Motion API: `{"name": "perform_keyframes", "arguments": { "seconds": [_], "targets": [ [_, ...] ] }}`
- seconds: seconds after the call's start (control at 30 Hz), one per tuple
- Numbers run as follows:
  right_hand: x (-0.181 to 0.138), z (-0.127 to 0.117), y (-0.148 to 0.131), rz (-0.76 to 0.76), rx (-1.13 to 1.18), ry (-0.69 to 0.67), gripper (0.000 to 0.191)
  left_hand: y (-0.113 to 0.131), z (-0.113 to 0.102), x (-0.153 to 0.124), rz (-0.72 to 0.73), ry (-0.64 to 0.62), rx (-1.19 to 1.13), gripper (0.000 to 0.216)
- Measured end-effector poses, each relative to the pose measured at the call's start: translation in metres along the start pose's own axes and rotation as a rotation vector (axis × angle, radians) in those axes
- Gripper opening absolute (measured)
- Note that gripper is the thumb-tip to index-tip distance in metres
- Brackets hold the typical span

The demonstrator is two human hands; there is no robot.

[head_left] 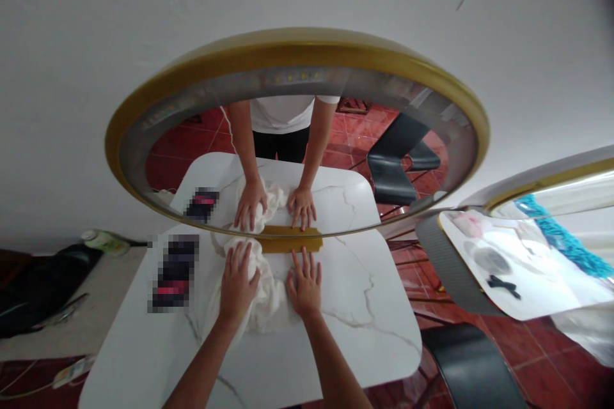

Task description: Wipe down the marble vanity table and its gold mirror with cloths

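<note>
My left hand [236,283] lies on a bunched white cloth [266,294] on the white marble-patterned table [355,319]. Its fingers stretch forward over the cloth, with the thumb apart and a fold puffed up beside it. To the right of the cloth, my right hand [306,284] rests flat with spread fingers and holds nothing. Its fingertips reach the gold-coloured base plate [292,243] under the mirror. Both hands and the cloth show again in the oval mirror [297,147] with a gold rim.
A pixelated dark item [175,273] lies on the table's left side. A green-white bottle [105,242] and black bag [48,287] are farther left. On the right stand a black chair [472,364] and a second white table [527,300] with a black bow-like item [503,286].
</note>
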State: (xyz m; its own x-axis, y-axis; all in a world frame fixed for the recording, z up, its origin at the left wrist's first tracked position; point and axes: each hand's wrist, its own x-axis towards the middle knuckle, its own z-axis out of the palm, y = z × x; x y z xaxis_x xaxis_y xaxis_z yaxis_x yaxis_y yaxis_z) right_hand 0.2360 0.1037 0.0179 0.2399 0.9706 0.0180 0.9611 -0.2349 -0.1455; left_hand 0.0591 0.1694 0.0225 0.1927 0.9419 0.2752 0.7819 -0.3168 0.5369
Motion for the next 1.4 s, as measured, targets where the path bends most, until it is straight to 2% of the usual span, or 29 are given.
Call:
{"name": "perform_keyframes", "arguments": {
  "seconds": [0.37,0.5,0.87,1.2,1.4],
  "targets": [
    [0.002,0.008,0.005,-0.001,-0.007,0.014,0.060,-0.023,0.002,0.030,0.055,-0.058,-0.070,0.064],
    [0.003,0.013,0.006,0.001,-0.010,0.017,0.061,-0.022,0.001,0.026,0.071,-0.077,-0.037,0.063],
    [0.004,0.016,0.009,0.028,-0.009,0.046,0.067,-0.017,0.011,-0.008,0.124,-0.040,0.035,0.062],
    [0.004,0.017,0.010,0.045,0.000,0.052,0.072,-0.019,0.009,0.024,0.080,-0.027,0.049,0.061],
    [0.003,0.017,0.010,0.038,0.003,0.058,0.070,-0.020,0.009,0.024,0.090,-0.032,0.055,0.061]
  ]
}}
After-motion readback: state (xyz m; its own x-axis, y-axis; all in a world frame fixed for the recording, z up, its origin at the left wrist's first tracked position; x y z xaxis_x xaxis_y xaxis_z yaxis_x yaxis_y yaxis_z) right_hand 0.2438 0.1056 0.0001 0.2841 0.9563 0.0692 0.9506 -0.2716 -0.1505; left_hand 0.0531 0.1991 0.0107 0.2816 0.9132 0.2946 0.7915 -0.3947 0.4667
